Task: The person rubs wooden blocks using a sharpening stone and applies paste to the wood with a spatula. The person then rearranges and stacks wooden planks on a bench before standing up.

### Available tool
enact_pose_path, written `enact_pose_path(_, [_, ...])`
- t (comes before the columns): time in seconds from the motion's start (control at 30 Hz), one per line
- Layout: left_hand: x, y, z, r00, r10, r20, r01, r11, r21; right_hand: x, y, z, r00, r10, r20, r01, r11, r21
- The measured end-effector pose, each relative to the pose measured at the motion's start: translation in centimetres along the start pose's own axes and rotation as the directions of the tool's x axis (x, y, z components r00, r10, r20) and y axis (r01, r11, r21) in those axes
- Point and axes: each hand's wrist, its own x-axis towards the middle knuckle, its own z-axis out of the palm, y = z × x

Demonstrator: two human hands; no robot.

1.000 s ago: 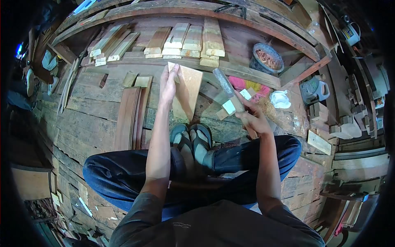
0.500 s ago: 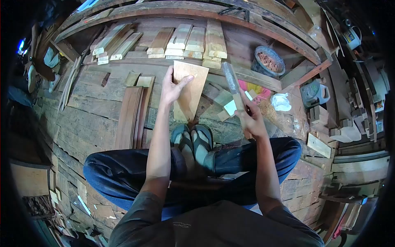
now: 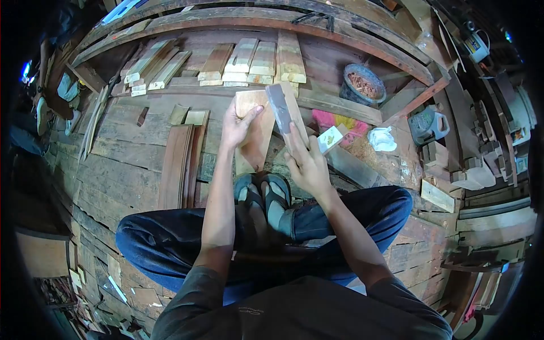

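My left hand (image 3: 239, 127) is closed on the edge of a thin wooden board (image 3: 258, 136), thumb across its face near the top. The board stands tilted over my sandalled feet, its lower end close to them. In my right hand (image 3: 309, 167) is a sanding block (image 3: 279, 109), a long wooden piece with a grey face that looks like sandpaper. My fingers lie along it, and some of the grip is hidden. Its upper end overlaps the board's right edge; I cannot tell whether the two touch.
Several planks (image 3: 243, 59) lie beyond my hands, below a long wooden beam (image 3: 238, 24). Dark boards (image 3: 177, 164) are stacked at left. To the right are a bucket of shavings (image 3: 362, 85), a pink and yellow cloth (image 3: 340, 124), a white crumpled bag (image 3: 382, 139) and a plastic jug (image 3: 429, 124).
My right hand has moved left with the sanding block, bringing it from apart on the right to the board's right edge, and turned its grey face more into view. My left hand keeps its hold.
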Motion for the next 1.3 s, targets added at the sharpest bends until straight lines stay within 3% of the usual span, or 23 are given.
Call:
enact_pose_path(0.23, [-0.7, 0.3, 0.1, 0.997, 0.028, 0.066, -0.031, 0.998, 0.046, 0.1, 0.3, 3.3, 0.998, 0.045, -0.036, -0.050, 0.988, -0.144])
enact_pose_path(0.33, [-0.8, 0.6, -0.3, 0.999, 0.032, -0.009, -0.031, 0.996, 0.080, -2.8, 1.0, 5.2, 1.000, 0.021, -0.011, -0.023, 0.982, -0.187])
enact_pose_path(0.37, [-0.8, 0.2, -0.5, 0.999, 0.046, -0.020, -0.043, 0.989, 0.142, -3.8, 0.8, 5.4, 0.988, 0.115, 0.100, -0.097, 0.980, -0.173])
enact_pose_path(0.47, [0.1, -3.5, -3.7, 0.960, -0.117, -0.256, 0.133, 0.990, 0.045, -6.3, 2.4, 7.0, 0.966, 0.017, 0.259, 0.029, 0.985, -0.173])
enact_pose_path(0.5, [0.0, -1.3, -2.9, 0.978, -0.094, -0.184, 0.083, 0.994, -0.069, -6.1, 2.3, 7.0, 0.977, -0.016, 0.213, 0.037, 0.995, -0.096])
enact_pose_path(0.57, [-0.2, -0.1, -3.0, 0.983, -0.105, -0.151, 0.078, 0.981, -0.175, -4.8, 2.4, 7.5, 0.993, -0.096, 0.068, 0.103, 0.987, -0.119])
enact_pose_path(0.63, [-0.1, -1.7, -4.0, 0.972, -0.100, -0.212, 0.066, 0.985, -0.162, -2.3, 0.4, 6.4, 0.995, -0.086, -0.039, 0.082, 0.992, -0.096])
enact_pose_path(0.87, [0.0, -3.6, -5.3, 0.966, -0.090, -0.242, 0.044, 0.981, -0.187, 3.7, -1.4, 6.6, 0.992, 0.055, -0.111, -0.055, 0.998, 0.009])
enact_pose_path(1.0, [-0.3, -3.3, -4.1, 0.975, -0.150, -0.167, 0.092, 0.946, -0.310, 4.2, -1.4, 7.8, 0.997, 0.076, 0.032, -0.073, 0.994, -0.080])
enact_pose_path(1.03, [-0.5, -2.7, -3.4, 0.968, -0.137, -0.208, 0.090, 0.971, -0.221, 3.8, -1.3, 8.3, 0.995, 0.087, 0.048, -0.082, 0.993, -0.088])
enact_pose_path(1.13, [0.7, -7.0, -5.4, 0.981, -0.051, -0.189, 0.015, 0.983, -0.185, 0.6, 0.9, 11.3, 0.999, 0.026, -0.035, -0.029, 0.995, -0.093])
enact_pose_path(1.17, [0.1, -5.1, -4.4, 0.983, -0.143, -0.119, 0.101, 0.947, -0.304, -0.5, 1.5, 12.0, 0.999, 0.037, -0.012, -0.039, 0.987, -0.154])
enact_pose_path(1.27, [-0.5, -2.0, -2.5, 0.972, -0.136, -0.193, 0.080, 0.959, -0.271, -3.1, 2.9, 12.6, 0.990, 0.066, 0.127, -0.038, 0.978, -0.207])
enact_pose_path(1.3, [-0.6, -1.8, -2.4, 0.969, -0.133, -0.207, 0.076, 0.961, -0.266, -2.7, 2.9, 12.3, 0.996, 0.028, 0.087, -0.007, 0.974, -0.228])
